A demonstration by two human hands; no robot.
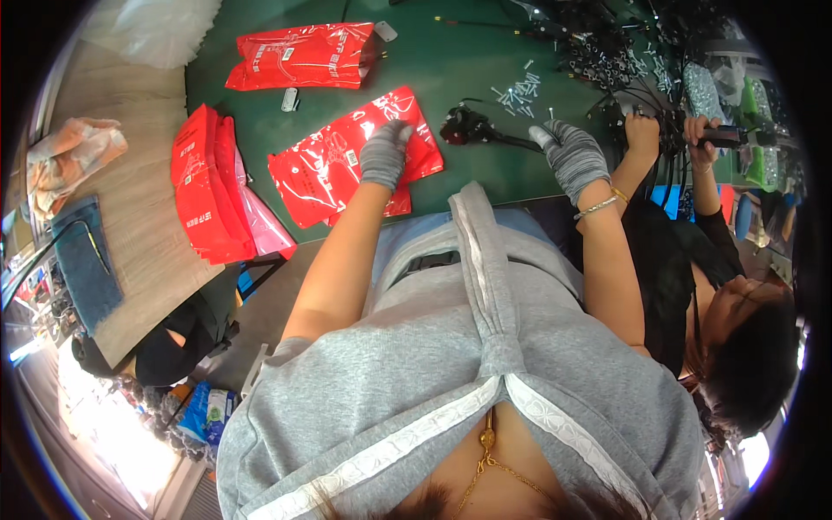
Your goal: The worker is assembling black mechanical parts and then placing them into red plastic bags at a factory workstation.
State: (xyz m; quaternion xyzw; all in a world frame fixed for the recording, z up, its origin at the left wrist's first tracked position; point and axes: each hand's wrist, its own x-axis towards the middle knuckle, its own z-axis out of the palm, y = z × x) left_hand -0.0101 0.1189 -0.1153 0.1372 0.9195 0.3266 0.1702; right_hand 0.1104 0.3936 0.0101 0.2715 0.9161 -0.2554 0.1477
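My left hand (384, 154), in a grey knit glove with bare fingertips, is closed on the upper part of a red plastic bag (325, 169). That bag is glossy, with a white label, and overlaps other red packaging on the green table. My right hand (572, 156), gloved the same way, is closed around the end of a black cable (516, 140). The cable leads left to a dark bundled part (466, 127) with a bit of red on it, lying beside the bag. The undersides of my fingers are hidden on both hands.
Another filled red bag (303, 56) lies at the back, near small metal tags (290, 98). Stacked red bags (208, 186) sit at the left edge. Loose screws (520, 93) and black cable parts (598, 52) are at back right. A co-worker's hands (642, 134) work close on my right.
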